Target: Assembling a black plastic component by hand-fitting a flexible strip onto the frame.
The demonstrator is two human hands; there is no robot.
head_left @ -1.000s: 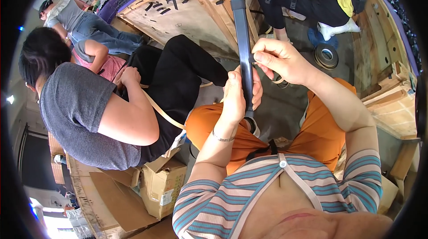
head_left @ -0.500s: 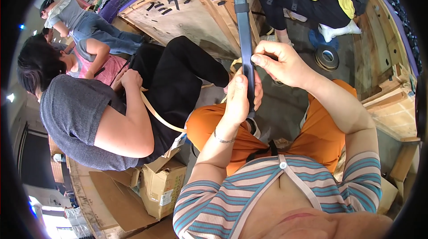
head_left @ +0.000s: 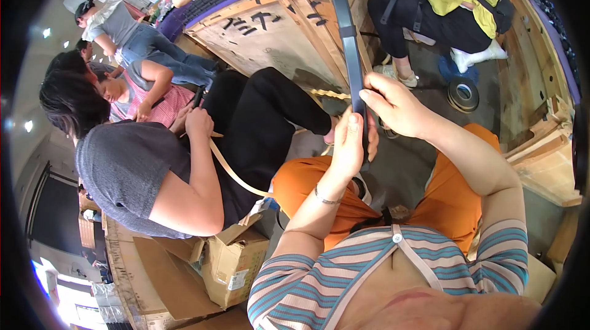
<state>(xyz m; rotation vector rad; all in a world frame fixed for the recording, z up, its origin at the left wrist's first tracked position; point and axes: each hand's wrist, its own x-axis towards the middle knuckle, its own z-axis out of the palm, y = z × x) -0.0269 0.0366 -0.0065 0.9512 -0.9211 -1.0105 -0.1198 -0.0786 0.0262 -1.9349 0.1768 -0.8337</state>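
Observation:
A long, flat dark blue-grey strip [head_left: 351, 53] stands nearly upright in front of me, running past the top of the view. Darker bands cross it at intervals. My left hand [head_left: 349, 148] is closed around its lower end, thumb along the near face and fingertips showing on the right side. Against the strip's right edge, higher up, my right hand [head_left: 396, 108] is closed, with thumb and index finger bent together. Whatever small thing may be between those fingers is hidden.
Close on my left sits a person in a grey top [head_left: 132, 170], with a pale band [head_left: 230, 173] trailing toward my knee. Wooden crates [head_left: 270, 47] stand ahead. A roll of tape [head_left: 463, 94] lies right of a person in yellow. Cardboard boxes [head_left: 230, 268] are at lower left.
The whole scene has shifted right and slightly down in the view. Both hands remain at the strip, and the right fingers stay by its edge.

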